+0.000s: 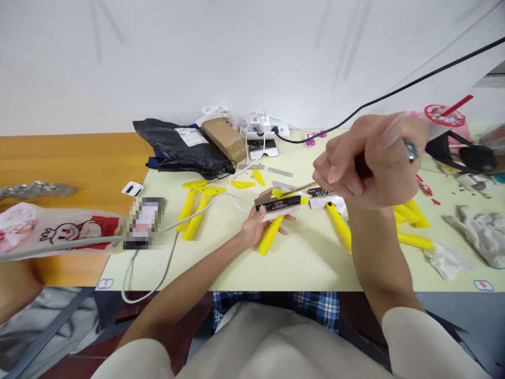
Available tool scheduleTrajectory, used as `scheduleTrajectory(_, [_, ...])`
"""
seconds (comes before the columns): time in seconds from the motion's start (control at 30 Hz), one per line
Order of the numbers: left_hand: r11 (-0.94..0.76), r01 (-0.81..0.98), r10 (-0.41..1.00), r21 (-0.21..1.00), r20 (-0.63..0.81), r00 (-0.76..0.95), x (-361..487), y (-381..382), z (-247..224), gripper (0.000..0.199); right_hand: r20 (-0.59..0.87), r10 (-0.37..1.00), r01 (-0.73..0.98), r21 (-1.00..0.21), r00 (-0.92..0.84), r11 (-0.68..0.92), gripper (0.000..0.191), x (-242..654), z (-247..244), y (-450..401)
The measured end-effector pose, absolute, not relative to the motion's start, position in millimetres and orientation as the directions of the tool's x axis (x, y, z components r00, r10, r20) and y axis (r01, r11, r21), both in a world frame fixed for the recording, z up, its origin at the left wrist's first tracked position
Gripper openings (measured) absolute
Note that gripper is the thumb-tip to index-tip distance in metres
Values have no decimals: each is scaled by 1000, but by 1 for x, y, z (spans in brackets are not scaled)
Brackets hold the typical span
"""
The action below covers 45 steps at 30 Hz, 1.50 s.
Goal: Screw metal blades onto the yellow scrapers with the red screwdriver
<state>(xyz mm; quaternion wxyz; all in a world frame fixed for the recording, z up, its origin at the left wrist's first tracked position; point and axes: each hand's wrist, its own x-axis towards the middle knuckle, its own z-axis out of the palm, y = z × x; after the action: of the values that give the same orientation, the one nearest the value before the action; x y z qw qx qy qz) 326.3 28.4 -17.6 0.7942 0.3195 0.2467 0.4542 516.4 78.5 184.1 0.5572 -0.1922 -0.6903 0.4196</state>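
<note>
My left hand [255, 225] holds a yellow scraper [272, 236] with a black-and-white card sleeve [281, 207] across its head. Raised at the right, my right hand [374, 158] is wrapped round a screwdriver [303, 188]; its long metal shaft points left and down, with the tip at the scraper's head. The end of its handle pokes out behind my fist. A second printed sleeve [321, 196] and a yellow handle [339, 225] lie on the table between my hands. Whether the tip touches a screw is too small to tell.
Two yellow scrapers [201, 210], a blurred phone [145, 222] and white cables are on the left. Behind are a black bag [181, 147], a cardboard box [224, 138] and a power strip [260, 129]. Right: more yellow handles [414, 239], sunglasses [469, 155], gloves [481, 234]. Another person's arm shows far left.
</note>
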Motion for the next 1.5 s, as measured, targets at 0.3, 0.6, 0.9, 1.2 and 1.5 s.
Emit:
scheduleTrajectory(0.3, [478, -614, 857, 628, -178, 484, 323, 31, -7, 95, 584, 741, -128, -806, -332, 578, 52, 519, 172, 86])
scheduleTrajectory(0.6, [483, -607, 860, 631, -214, 463, 326, 33, -6, 67, 630, 702, -197, -774, -331, 602, 40, 517, 176, 81])
scheduleTrajectory(0.9, [402, -578, 903, 710, -204, 378, 330, 34, -10, 86, 384, 807, 348, -757, -448, 553, 17, 514, 207, 60])
scheduleTrajectory(1.2, [316, -625, 949, 714, -234, 212, 327, 45, -16, 85, 344, 720, 607, -388, -603, 694, 34, 536, 216, 66])
scheduleTrajectory(1.5, [112, -480, 992, 870, -127, 0, 312, 61, -22, 98, 304, 821, 705, -420, -484, 571, 30, 563, 224, 63])
